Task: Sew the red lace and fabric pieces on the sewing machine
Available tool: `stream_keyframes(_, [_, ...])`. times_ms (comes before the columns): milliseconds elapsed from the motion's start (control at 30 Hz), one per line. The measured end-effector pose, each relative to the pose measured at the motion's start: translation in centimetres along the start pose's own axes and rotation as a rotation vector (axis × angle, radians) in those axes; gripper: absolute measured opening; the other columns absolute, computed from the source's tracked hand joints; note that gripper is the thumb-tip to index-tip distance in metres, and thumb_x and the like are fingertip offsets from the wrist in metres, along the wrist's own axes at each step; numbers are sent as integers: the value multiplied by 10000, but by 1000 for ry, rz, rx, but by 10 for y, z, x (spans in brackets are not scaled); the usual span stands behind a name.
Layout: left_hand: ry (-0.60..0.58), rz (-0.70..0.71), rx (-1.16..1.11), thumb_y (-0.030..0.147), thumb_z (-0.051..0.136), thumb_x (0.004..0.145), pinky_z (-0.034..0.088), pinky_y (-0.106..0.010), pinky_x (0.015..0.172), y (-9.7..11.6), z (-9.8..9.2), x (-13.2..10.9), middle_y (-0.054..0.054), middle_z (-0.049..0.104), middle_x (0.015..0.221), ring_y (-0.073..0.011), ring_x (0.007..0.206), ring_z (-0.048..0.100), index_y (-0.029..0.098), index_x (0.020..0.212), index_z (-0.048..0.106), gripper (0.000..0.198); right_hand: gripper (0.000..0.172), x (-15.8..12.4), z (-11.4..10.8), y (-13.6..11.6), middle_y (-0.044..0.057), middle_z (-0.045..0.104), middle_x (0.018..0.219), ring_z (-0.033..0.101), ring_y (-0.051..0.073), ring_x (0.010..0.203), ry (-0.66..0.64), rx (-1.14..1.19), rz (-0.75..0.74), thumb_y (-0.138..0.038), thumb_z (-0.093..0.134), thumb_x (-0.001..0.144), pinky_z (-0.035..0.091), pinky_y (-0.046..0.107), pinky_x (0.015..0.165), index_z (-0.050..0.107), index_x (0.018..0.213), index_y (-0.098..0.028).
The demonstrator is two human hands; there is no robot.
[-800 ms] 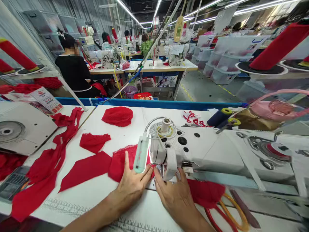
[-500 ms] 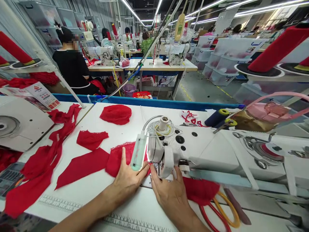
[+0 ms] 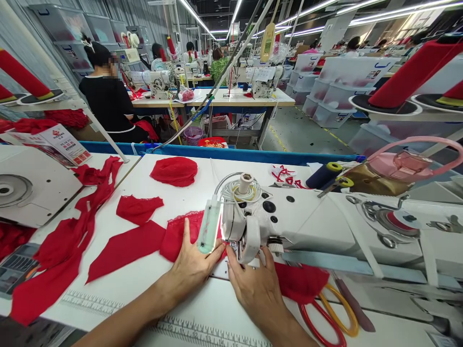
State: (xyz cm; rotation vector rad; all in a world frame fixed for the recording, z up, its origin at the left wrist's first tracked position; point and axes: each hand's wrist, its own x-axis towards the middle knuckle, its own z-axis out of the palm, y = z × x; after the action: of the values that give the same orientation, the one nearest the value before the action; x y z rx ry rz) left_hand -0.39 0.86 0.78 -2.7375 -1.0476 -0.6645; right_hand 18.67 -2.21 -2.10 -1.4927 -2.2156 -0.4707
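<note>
Just left of the needle area of the white sewing machine (image 3: 307,212), the lace-edged red piece (image 3: 177,238) lies flat on the table (image 3: 224,313), its lace on the far side and its right end reaching in under the pale green plate (image 3: 209,226) toward the presser foot (image 3: 234,248). Part of the cloth is covered, so its full long axis cannot be told; what shows runs left to right, slanting slightly up and away.

The left hand (image 3: 191,265) is the nearer one: palm down, fingers spread, it rests across the near right part of the piece, the fingertips pointing at the foot. The right hand (image 3: 255,289) comes in from the other side, one fingertip almost meeting the left hand's just in front of the foot. Its fingers stand apart, but whether they pinch any cloth there cannot be told.

Beside the right hand, under the machine arm, lies another red piece (image 3: 303,283), with an orange handle (image 3: 356,324) past it. Leftward, a pointed red panel (image 3: 126,248) lies right beside the lace-edged piece, with a small red piece (image 3: 139,209) beyond.
</note>
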Motion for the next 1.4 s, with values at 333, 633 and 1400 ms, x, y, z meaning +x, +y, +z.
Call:
stream_keyframes(333, [-125, -62, 7, -31, 434, 809, 527, -459, 844, -2, 4, -6, -81, 646, 1078, -238, 1005, 568, 182, 1262, 550, 514, 392, 3, -6, 1, 67, 609, 829, 508, 205, 953, 3, -7, -19, -318, 565, 854, 276, 458, 1093, 624, 1239, -272])
stream_keyframes(633, [-152, -52, -59, -40, 458, 817, 522, -452, 894, -8, 0, -4, -78, 627, 1167, -229, 1088, 548, 193, 1282, 522, 524, 407, 3, -5, 0, 64, 593, 757, 509, 212, 961, -52, -28, -43, -311, 552, 861, 233, 486, 1113, 608, 1260, -252])
stream_keyframes(1400, [-182, -73, -380, 57, 434, 915, 227, -554, 1160, -38, 5, -8, -41, 628, 1168, -189, 1118, 555, 277, 1277, 583, 449, 321, -33, -86, 8, 26, 440, 499, 429, 152, 508, -49, -276, -356, -9, 421, 668, 423, 412, 833, 604, 910, -111])
